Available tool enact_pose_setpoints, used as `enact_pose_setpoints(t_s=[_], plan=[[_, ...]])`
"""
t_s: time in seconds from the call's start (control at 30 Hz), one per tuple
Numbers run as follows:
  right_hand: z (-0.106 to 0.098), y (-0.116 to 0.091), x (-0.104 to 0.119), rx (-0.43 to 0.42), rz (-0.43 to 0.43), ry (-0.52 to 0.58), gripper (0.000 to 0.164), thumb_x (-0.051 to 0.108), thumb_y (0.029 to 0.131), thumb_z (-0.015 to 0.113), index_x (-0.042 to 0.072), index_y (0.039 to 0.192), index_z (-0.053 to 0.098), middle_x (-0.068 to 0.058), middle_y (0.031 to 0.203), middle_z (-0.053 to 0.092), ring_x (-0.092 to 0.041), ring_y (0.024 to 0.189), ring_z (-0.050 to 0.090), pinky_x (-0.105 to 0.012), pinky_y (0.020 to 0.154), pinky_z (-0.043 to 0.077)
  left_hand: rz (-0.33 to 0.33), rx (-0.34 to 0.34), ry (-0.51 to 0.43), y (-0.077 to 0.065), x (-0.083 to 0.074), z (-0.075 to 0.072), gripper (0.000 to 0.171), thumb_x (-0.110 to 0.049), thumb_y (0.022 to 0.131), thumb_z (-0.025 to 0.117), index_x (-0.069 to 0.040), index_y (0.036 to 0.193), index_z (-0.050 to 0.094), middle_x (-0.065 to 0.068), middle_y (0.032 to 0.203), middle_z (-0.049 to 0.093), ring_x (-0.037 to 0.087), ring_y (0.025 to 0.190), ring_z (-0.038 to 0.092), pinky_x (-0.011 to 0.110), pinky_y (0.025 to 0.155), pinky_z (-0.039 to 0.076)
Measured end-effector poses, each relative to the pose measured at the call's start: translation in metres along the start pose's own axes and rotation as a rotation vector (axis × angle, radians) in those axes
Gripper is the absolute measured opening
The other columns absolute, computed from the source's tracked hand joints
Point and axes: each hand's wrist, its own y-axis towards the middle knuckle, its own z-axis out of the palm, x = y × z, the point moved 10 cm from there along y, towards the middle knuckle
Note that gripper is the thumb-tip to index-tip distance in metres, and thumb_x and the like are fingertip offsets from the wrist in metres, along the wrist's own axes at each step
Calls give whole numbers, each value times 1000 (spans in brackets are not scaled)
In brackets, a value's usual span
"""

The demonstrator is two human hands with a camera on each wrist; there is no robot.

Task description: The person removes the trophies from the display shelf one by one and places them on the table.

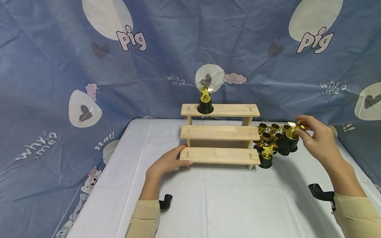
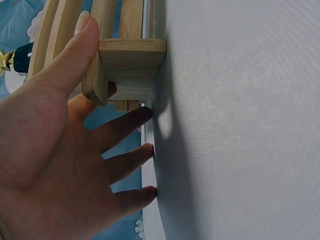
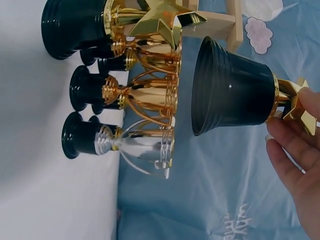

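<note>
My right hand (image 1: 319, 138) pinches a gold star trophy (image 3: 235, 92) by its star, its black base hanging above the table. Beside it stands a group of small cup trophies (image 3: 150, 97), gold, bronze-toned and silver, on black bases. Another star trophy (image 1: 266, 157) stands at the front of that group. My left hand (image 1: 168, 162) grips the left end of the lowest step of a three-step wooden shelf (image 1: 220, 155), thumb on top and index finger beneath; the other fingers spread apart in the left wrist view. One star trophy (image 1: 205, 105) stands on the top step, left of its middle.
A white cloth covers the table (image 1: 226, 205). Behind it hangs a blue printed curtain (image 1: 166, 49), which also runs down the left side. The cup trophies stand close against the shelf's right end.
</note>
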Motion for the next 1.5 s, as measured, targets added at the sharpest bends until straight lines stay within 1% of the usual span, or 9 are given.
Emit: enact_pose_setpoints(t_s=[0.27,0.5,0.67,0.97,1.07,1.27,1.37,1.43,1.5], plan=[[-1,-7,-9,8,39,-23,34,6,93,67,6,127,62,-20,112,68,28,94,37,-5,63,32,-1,4,5,1,0,1,89,-63,79,74,-31,153,36,3,158,41,30,147,37,55,117,33],[-2,-12,-12,2,43,-34,31,8,94,66,8,124,63,-20,109,69,29,92,37,-8,62,32,-18,6,-5,-1,0,1,89,-62,79,74,-33,154,35,2,159,40,30,148,36,56,117,32],[1,-14,-16,30,63,-39,32,9,93,68,9,124,63,-19,108,70,31,89,37,-4,66,34,-20,4,-5,-2,0,0,89,-61,79,74,-33,154,35,1,159,40,29,148,36,56,118,32],[12,-18,-25,91,44,-58,36,5,89,72,9,124,63,-21,102,72,32,84,35,-15,66,40,-18,0,-1,-1,0,1,89,-62,79,74,-33,154,35,2,158,40,30,147,36,56,117,32],[17,-21,-27,106,41,-54,36,4,88,72,8,123,63,-20,102,72,32,85,35,-13,67,40,-16,3,-3,-2,-1,0,88,-61,80,73,-32,154,34,3,158,41,31,147,37,57,116,33],[25,-24,-30,132,27,-45,36,4,88,73,8,122,65,-21,98,72,31,84,35,-12,62,40,-24,3,-7,-3,-1,0,88,-60,81,74,-32,154,35,3,158,41,31,147,37,57,117,33],[29,-24,-32,138,29,-49,35,5,88,74,9,122,65,-19,97,72,25,83,42,-14,62,41,-29,3,-9,-4,-1,0,88,-60,81,74,-32,154,34,4,158,40,31,147,36,57,117,32],[31,-25,-33,143,29,-54,35,5,88,74,10,121,66,-18,97,73,11,82,55,-17,62,43,-30,5,-8,-4,-1,0,88,-60,81,74,-32,155,34,4,158,40,31,147,36,57,117,33],[35,-27,-34,152,27,-57,34,5,88,73,10,120,65,-18,97,73,-10,83,64,-22,65,46,-25,2,-7,-3,-2,0,88,-60,81,73,-32,154,34,4,158,41,32,147,37,57,116,33]])
